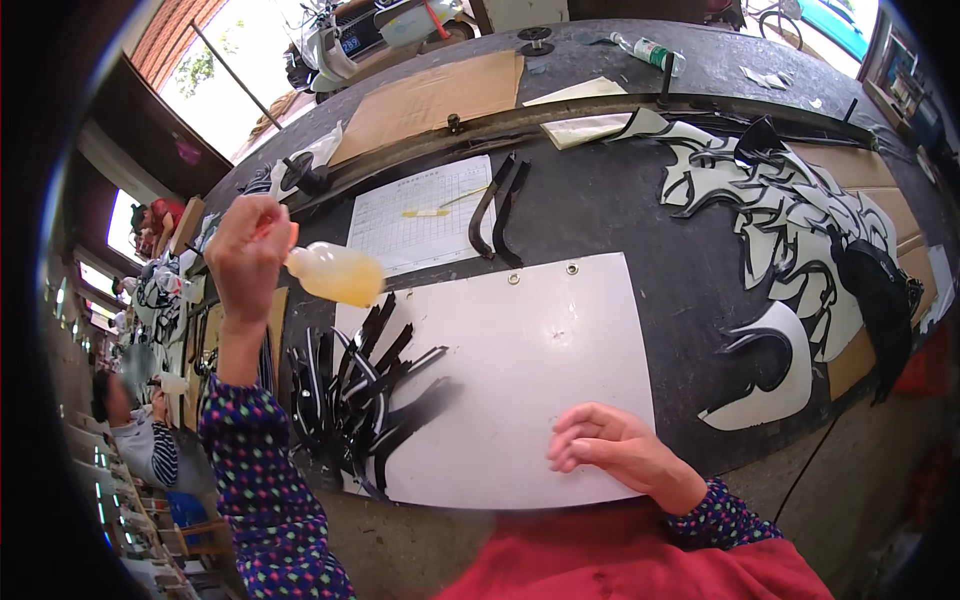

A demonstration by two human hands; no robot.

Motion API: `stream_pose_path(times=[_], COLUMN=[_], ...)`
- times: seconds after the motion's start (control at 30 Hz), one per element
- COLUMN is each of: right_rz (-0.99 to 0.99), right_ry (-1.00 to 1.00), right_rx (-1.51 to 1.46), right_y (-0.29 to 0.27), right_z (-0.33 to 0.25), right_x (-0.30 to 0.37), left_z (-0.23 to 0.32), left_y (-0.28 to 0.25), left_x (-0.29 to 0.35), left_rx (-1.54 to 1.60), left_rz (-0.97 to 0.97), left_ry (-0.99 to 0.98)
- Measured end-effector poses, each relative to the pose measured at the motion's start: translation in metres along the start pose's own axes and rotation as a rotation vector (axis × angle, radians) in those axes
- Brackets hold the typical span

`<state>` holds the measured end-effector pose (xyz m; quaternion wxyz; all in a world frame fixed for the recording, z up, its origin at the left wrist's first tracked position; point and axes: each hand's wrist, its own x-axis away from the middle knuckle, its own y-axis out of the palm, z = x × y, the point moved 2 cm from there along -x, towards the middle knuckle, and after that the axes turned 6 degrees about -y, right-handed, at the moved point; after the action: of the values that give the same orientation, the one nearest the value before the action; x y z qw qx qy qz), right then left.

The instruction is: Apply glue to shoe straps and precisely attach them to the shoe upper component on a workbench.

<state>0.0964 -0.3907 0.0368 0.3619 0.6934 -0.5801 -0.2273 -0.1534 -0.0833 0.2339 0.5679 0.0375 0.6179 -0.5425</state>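
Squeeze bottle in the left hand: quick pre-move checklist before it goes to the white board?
1. Grip: left hand closed round the neck end of the yellowish squeeze bottle - ok.
2. Bottle clear of the bench: held in the air above the black strips - ok.
3. Nozzle state, capped or open: hidden by the fingers - cannot tell.
4. Free work area: right half of the white board is bare - ok.
5. Right hand: loosely curled, resting on the board's near edge, holding nothing visible - ok.
6. Strips laid in order: fanned and overlapping at the board's left edge - not ok.
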Motion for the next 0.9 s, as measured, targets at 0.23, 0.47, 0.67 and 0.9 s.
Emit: stream_pose_path(times=[0.23,0.47,0.67,0.9], right_rz=[0.004,0.053,0.046,0.012], right_ry=[-0.096,-0.052,-0.122,-0.160], right_rx=[-0.047,-0.100,-0.172,-0.067], right_y=[-0.030,-0.035,-0.038,-0.033], right_z=[-0.003,0.005,0.002,0.001], right_x=[0.023,0.018,0.015,0.016], left_z=[-0.149,-0.226,-0.214,-0.148], left_y=[0.064,0.106,0.104,0.090], left_x=[-0.033,-0.032,-0.042,-0.056], left_rx=[-0.536,-0.537,-0.614,-0.951], left_rz=[0.004,-0.133,-0.263,-0.342], left_ry=[0.148,-0.252,-0.255,-0.164])
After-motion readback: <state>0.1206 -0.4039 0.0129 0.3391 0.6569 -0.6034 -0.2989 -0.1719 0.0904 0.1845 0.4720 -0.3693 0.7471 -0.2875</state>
